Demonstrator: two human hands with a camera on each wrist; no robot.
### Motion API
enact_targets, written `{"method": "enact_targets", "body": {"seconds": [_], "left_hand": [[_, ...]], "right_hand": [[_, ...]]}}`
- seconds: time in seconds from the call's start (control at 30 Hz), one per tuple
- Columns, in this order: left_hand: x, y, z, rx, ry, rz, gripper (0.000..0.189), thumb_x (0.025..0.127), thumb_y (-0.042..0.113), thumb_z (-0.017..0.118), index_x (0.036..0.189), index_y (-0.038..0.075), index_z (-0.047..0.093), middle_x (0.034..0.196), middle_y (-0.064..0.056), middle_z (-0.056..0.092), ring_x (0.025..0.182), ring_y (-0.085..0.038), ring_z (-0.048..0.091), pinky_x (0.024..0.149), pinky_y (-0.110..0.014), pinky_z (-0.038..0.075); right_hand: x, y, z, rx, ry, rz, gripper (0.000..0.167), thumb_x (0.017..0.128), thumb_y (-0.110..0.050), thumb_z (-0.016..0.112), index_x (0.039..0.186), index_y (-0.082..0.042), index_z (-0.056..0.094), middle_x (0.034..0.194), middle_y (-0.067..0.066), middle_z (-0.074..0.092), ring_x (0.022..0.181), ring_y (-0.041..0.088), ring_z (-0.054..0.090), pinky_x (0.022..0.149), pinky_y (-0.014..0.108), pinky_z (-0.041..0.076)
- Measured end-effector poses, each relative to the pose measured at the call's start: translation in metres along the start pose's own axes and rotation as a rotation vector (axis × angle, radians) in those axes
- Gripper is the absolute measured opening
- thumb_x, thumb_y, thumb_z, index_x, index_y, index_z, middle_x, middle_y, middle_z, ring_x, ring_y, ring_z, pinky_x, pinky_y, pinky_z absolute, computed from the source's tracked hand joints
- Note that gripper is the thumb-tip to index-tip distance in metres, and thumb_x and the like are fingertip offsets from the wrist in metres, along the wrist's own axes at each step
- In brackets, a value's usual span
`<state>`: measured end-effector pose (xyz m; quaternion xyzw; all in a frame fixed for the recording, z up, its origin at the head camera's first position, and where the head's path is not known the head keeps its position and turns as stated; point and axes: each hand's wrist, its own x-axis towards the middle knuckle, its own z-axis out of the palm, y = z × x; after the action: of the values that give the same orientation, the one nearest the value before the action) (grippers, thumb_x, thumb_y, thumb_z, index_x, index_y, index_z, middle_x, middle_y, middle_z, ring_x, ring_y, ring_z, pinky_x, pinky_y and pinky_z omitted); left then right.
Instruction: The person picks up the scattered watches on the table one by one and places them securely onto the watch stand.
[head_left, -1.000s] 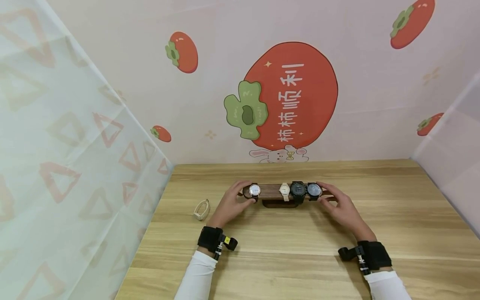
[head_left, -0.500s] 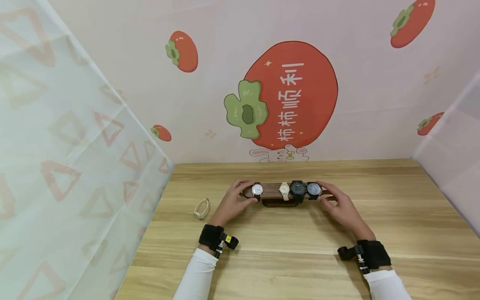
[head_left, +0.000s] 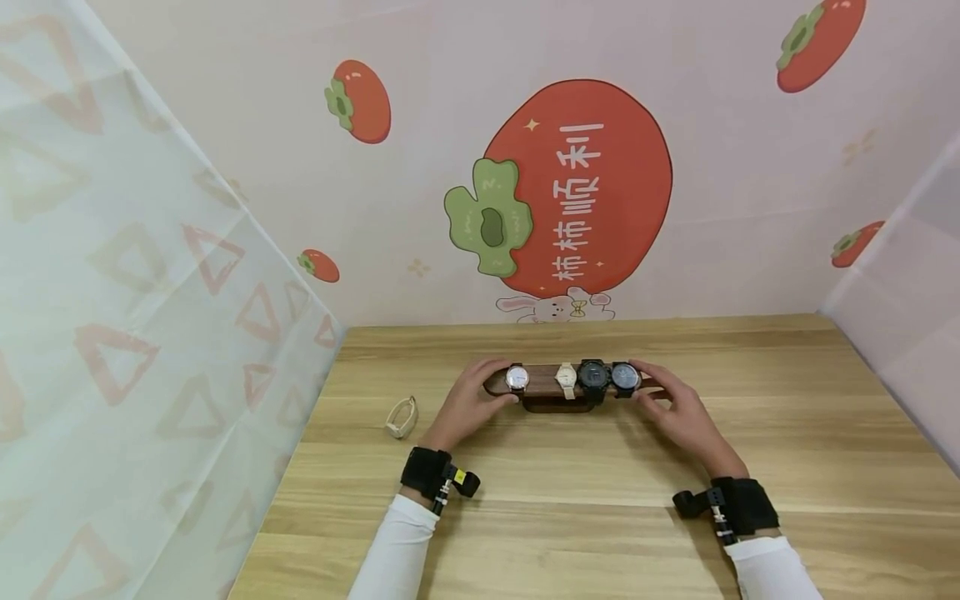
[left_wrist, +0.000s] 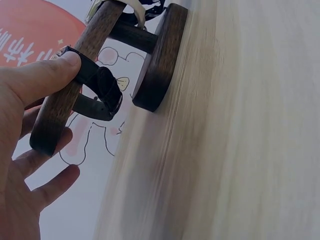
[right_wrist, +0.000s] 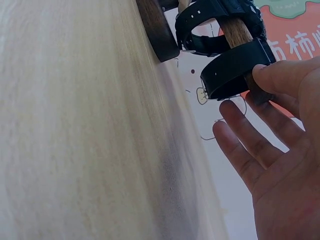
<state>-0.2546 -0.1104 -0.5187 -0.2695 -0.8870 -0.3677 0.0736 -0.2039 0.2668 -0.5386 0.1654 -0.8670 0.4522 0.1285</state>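
Observation:
A dark wooden watch stand (head_left: 542,380) stands near the back of the table, its bar raised over a base (left_wrist: 161,65). At the bar's left end my left hand (head_left: 467,407) pinches a white-dialled wristwatch (head_left: 517,378) with a black strap (left_wrist: 89,71), thumb in front and fingers behind. My right hand (head_left: 684,418) holds the rightmost black wristwatch (head_left: 626,377) at the other end, thumb against its strap (right_wrist: 235,67). Between them sit a cream wristwatch (head_left: 566,378) and a bulky black wristwatch (head_left: 594,376). Bare bar shows between the white-dialled and cream ones.
Another cream wristwatch (head_left: 393,430) lies on the wooden table (head_left: 570,533), left of my left hand. A printed cloth wall (head_left: 420,208) rises behind the table's back edge, with side cloths at left and right.
The white-dialled wristwatch has slid slightly right along the bar, together with my left hand. My right hand keeps its place at the right end. The head view has shifted a little.

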Motion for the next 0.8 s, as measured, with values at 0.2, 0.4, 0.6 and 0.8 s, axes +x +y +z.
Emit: {"method": "enact_targets", "body": {"seconds": [0.2, 0.4, 0.6, 0.8], "left_hand": [[0.004, 0.005, 0.002, 0.021, -0.01, 0.008, 0.06, 0.09, 0.028, 0.089, 0.143, 0.014, 0.067, 0.147, -0.007, 0.065, 0.143, -0.032, 0.054, 0.124, -0.051, 0.044], [0.006, 0.007, 0.006, 0.073, 0.005, 0.02, 0.06, 0.088, 0.031, 0.09, 0.141, 0.014, 0.068, 0.145, -0.007, 0.067, 0.139, -0.03, 0.057, 0.122, -0.052, 0.044], [0.01, 0.011, 0.009, 0.094, -0.01, 0.015, 0.06, 0.09, 0.034, 0.089, 0.142, 0.014, 0.067, 0.145, -0.007, 0.067, 0.141, -0.031, 0.055, 0.124, -0.054, 0.042], [0.011, 0.015, 0.012, 0.109, -0.026, 0.006, 0.061, 0.091, 0.037, 0.087, 0.145, 0.017, 0.066, 0.147, -0.005, 0.065, 0.144, -0.03, 0.053, 0.125, -0.054, 0.04]], "right_hand": [[0.0, 0.0, 0.0, 0.003, -0.008, 0.002, 0.054, 0.103, -0.001, 0.068, 0.155, -0.002, 0.053, 0.15, 0.021, 0.06, 0.117, 0.006, 0.063, 0.095, 0.04, 0.063], [0.0, 0.002, 0.0, 0.0, -0.011, 0.0, 0.055, 0.103, -0.001, 0.068, 0.155, -0.003, 0.053, 0.149, 0.02, 0.06, 0.116, 0.001, 0.062, 0.095, 0.035, 0.062], [0.0, 0.002, -0.001, 0.013, -0.005, -0.005, 0.055, 0.102, 0.001, 0.068, 0.155, -0.001, 0.053, 0.147, 0.021, 0.061, 0.114, -0.001, 0.062, 0.093, 0.016, 0.057], [0.0, 0.001, -0.001, 0.016, -0.004, -0.009, 0.055, 0.102, 0.002, 0.068, 0.155, -0.002, 0.053, 0.147, 0.021, 0.061, 0.114, 0.001, 0.063, 0.093, 0.011, 0.054]]}}
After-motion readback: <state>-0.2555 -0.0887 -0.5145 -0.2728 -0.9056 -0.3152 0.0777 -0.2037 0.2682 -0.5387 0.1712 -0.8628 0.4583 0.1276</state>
